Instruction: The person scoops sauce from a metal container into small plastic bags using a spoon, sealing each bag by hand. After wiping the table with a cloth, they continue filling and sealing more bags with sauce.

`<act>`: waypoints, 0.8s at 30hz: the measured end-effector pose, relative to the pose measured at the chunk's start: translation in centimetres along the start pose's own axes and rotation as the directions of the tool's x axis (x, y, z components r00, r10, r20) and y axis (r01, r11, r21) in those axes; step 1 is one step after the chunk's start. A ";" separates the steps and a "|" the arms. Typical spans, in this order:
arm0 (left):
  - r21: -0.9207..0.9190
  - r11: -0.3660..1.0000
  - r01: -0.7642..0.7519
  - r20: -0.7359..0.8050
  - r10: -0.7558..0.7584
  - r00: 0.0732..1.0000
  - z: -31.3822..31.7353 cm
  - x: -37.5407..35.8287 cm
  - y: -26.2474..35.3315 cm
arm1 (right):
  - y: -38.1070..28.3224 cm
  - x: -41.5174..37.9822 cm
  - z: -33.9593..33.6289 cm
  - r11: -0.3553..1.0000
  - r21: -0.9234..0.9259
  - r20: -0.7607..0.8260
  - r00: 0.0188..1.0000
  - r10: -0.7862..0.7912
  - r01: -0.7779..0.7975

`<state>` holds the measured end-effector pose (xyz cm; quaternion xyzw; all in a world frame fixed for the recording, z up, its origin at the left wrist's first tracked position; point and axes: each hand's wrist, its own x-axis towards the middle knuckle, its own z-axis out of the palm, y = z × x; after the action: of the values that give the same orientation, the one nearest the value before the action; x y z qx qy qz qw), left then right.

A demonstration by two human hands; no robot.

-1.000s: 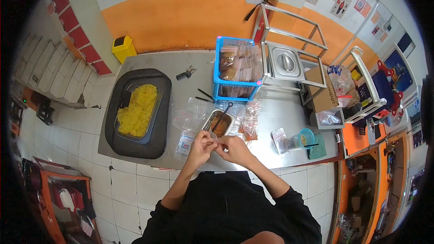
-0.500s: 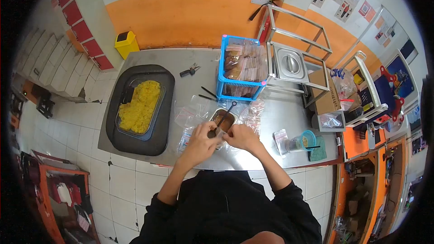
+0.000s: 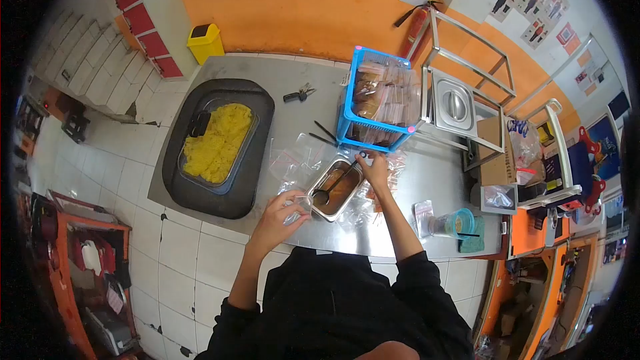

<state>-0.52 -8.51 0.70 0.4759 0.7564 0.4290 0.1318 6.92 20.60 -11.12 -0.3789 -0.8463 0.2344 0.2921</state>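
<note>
Between both hands, steel pan (image 3: 337, 190) holds brown sauce (image 3: 339, 193).

— What can't you make out from up here?

— My left hand (image 3: 283, 210) covers part of the clear bag (image 3: 293, 208) it pinches, so I can't tell what's inside. My right hand (image 3: 375, 168) hides the top of the ladle handle (image 3: 341, 179).

— And the metal pan (image 3: 335, 190)?

— Brown contents, too small to identify. The packets in the blue basket (image 3: 377, 103) blur together; I can't count them. The keys (image 3: 299, 93) are tiny, and the posters (image 3: 533, 7) are unreadable.
</note>
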 end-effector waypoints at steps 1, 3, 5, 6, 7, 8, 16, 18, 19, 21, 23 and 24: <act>0.001 1.000 0.006 0.001 -0.006 1.000 -0.1 -0.2 -0.3 | -0.3 0.1 -0.1 0.995 0.074 0.145 0.988 0.059 -0.070; 0.074 0.997 -0.013 -0.075 0.018 0.997 -0.5 -0.8 -1.0 | -1.9 -1.7 -0.7 0.995 0.064 0.066 0.994 -0.084 0.080; 0.095 0.995 0.014 -0.093 -0.005 0.996 -1.0 -1.4 -1.6 | -4.5 -3.3 -2.0 0.921 0.387 0.157 0.987 -0.019 -0.044; 0.116 0.993 0.038 -0.114 -0.025 0.993 -1.2 -1.7 -1.9 | -6.5 -4.4 -3.9 0.895 0.438 0.238 0.971 -0.021 -0.087; 0.115 0.993 0.039 -0.108 -0.026 0.994 -1.4 -2.0 -2.3 | -7.8 -5.5 -5.3 0.865 0.484 0.315 0.949 -0.029 -0.134; 0.061 0.995 0.079 -0.126 -0.070 0.990 -1.4 -2.3 -2.8 | -7.3 -6.4 -5.6 0.877 0.479 0.277 0.943 -0.183 0.029; -0.014 0.996 0.085 -0.138 -0.086 0.987 -1.3 -2.3 -3.1 | -8.3 -10.0 -6.8 0.735 0.418 0.221 0.725 -0.653 0.534; -0.019 0.994 0.106 -0.130 -0.107 0.986 -1.2 -2.3 -2.9 | -8.2 -10.7 -7.0 0.718 0.418 0.280 0.673 -0.685 0.557; -0.017 0.994 0.105 -0.130 -0.107 0.986 -1.3 -2.4 -2.9 | -8.2 -10.9 -7.1 0.698 0.421 0.340 0.613 -0.713 0.579; -0.018 0.994 0.108 -0.124 -0.110 0.986 -1.3 -2.5 -3.0 | -8.0 -10.5 -7.6 0.694 0.426 0.318 0.623 -0.715 0.580; -0.018 0.994 0.111 -0.115 -0.112 0.987 -1.4 -2.5 -3.0 | -9.2 -9.7 -8.8 0.710 0.421 0.169 0.720 -0.673 0.565; -0.016 0.994 0.109 -0.107 -0.110 0.988 -1.3 -2.5 -3.0 | -9.8 -9.4 -8.8 0.703 0.399 0.126 0.724 -0.678 0.589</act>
<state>-1.89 -11.82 -1.38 0.4092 0.7852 0.4499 0.1167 13.03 8.95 -1.72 0.0277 -0.9037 0.3051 0.2993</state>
